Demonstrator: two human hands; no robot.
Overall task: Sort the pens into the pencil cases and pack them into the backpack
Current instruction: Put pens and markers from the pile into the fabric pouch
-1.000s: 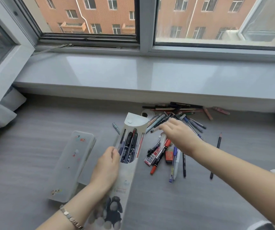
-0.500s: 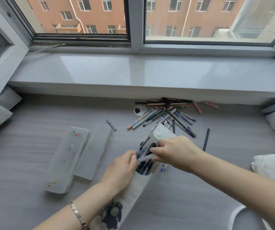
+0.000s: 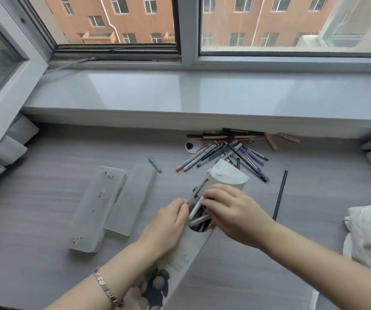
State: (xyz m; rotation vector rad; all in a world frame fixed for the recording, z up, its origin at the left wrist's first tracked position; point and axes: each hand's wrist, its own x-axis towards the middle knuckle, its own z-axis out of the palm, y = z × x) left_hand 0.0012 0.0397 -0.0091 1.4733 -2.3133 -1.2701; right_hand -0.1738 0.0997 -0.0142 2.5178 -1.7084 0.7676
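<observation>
Head view: the left hand (image 3: 164,227) curls round the open mouth of a white pencil case (image 3: 192,248), which lies slanted on the grey desk (image 3: 46,242) and already holds several pens. The right hand (image 3: 231,211) reaches over that mouth, fingertips pinching the upper end of a white pen (image 3: 197,208) – its lower end is inside the case. A loose pile of pens (image 3: 224,151) lies beyond, close under the window sill (image 3: 180,95), and one dark pencil (image 3: 280,193) lies apart to the right. Left of the hands sit a clear case (image 3: 97,206) and its lid (image 3: 133,198), side by side.
</observation>
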